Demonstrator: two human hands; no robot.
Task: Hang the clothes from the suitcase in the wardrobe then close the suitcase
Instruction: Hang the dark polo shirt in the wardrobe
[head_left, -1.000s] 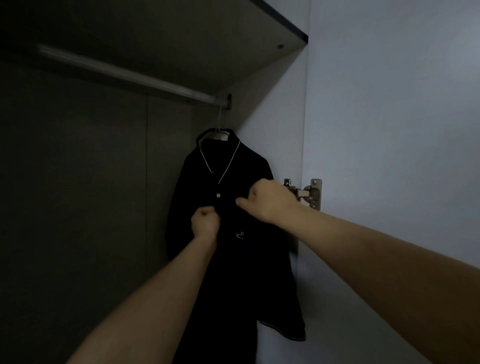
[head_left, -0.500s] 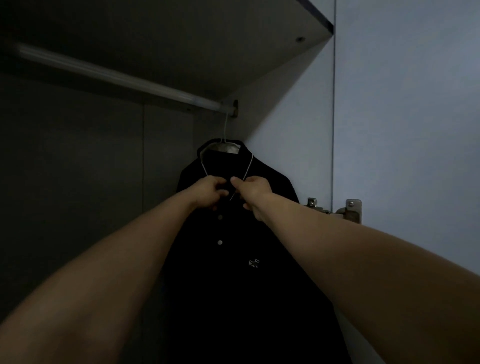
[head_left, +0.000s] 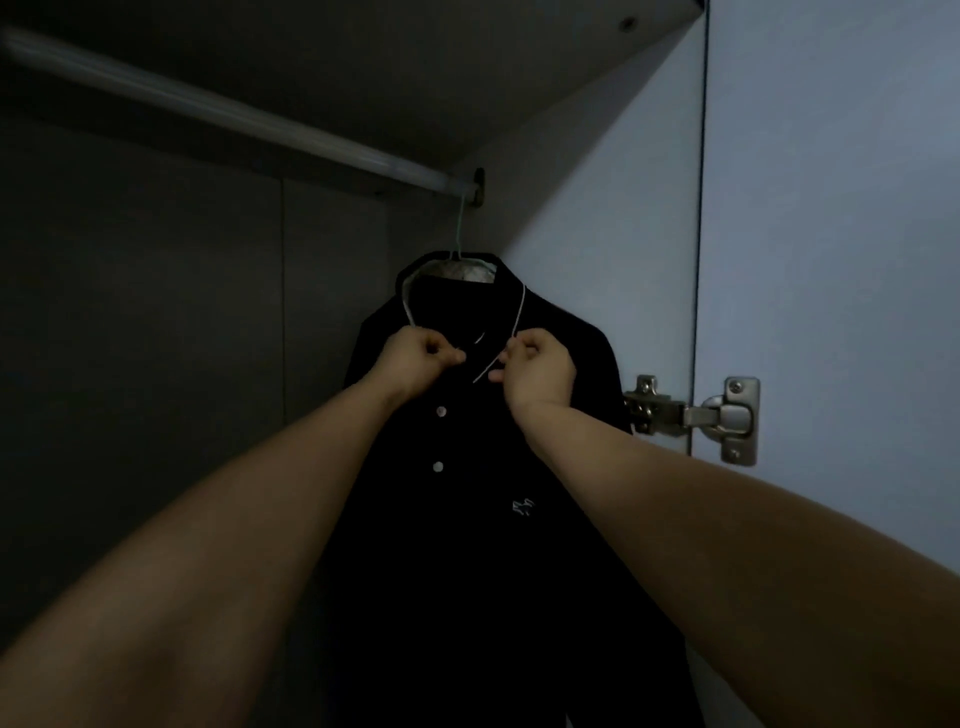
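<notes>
Presently, in the head view, your one view, the black polo shirt (head_left: 483, 519) hangs on a hanger (head_left: 457, 244) hooked over the wardrobe rail (head_left: 234, 114), at the rail's far right end beside its bracket. Your left hand (head_left: 415, 358) pinches the left collar edge, fingers (head_left: 452, 356) curled narrow on the fabric. Your right hand (head_left: 537, 369) pinches the right collar edge the same way. Both hands sit at the top of the placket, with two pale buttons showing below them.

Judged step: the garment is hung and you are dressing the collar, squaring it or closing it at the neck. The next move likely calls for letting go without tugging the shirt off its shoulders, then backing both arms out to fetch more clothes. The suitcase is not in view, so what is left in it cannot be told.

Edges and room: the shirt's right shoulder lies close to the pale side panel (head_left: 597, 234), and the door hinge (head_left: 696, 415) juts just beside your right forearm; mind it when you pull back. To the left, the rail runs on bare and the dark interior gives open room for further hangers. The shelf (head_left: 415, 62) overhead sits just above the rail, so lifting a hook leaves little clearance.
</notes>
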